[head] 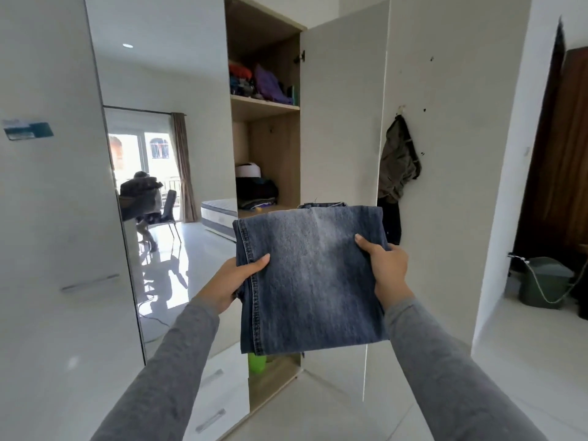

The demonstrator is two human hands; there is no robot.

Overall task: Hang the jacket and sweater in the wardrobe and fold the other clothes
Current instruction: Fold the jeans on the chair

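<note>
A folded pair of faded blue jeans (311, 278) is held flat in front of me, level with the open wardrobe (270, 138). My left hand (234, 280) grips its left seam edge, thumb on top. My right hand (383, 265) grips the right edge, thumb on the denim. Both arms wear grey sleeves. The wardrobe's middle shelf (264, 209) just behind the jeans carries a dark stack of folded clothes (256, 194). The upper shelf holds a heap of coloured clothes (259, 82).
The wardrobe door (343, 122) stands open to the right. A mirror door (165, 202) on the left reflects a room with a bed and a person. An olive garment (397, 163) hangs on the wall. A green bin (545, 281) stands at right, a green bottle (257, 362) low in the wardrobe.
</note>
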